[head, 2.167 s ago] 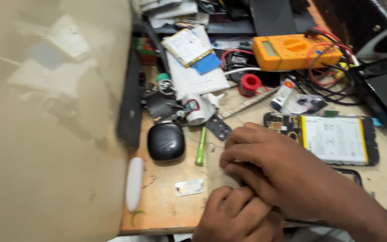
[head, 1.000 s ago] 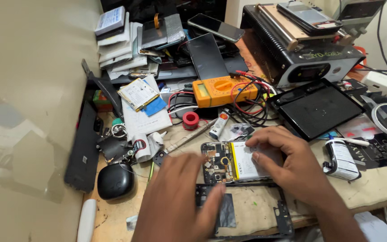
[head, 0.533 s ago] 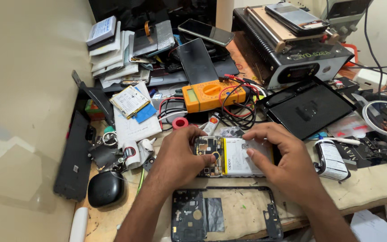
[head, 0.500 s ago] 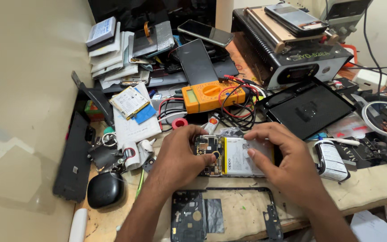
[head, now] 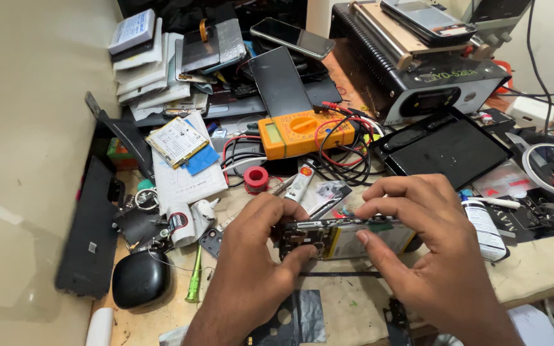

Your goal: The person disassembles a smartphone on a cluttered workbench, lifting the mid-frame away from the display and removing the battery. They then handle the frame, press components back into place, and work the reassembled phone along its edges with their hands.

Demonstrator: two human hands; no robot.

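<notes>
Gripping the opened phone body (head: pixel 344 236) from both ends above the cluttered wooden bench (head: pixel 155 320), the left hand (head: pixel 251 269) is pinching its circuit-board end while the right hand (head: pixel 428 256) is pinching the battery end, tilting it on edge. Light, even fingertip pressure on the frame edges probably suits the exposed board best.
</notes>
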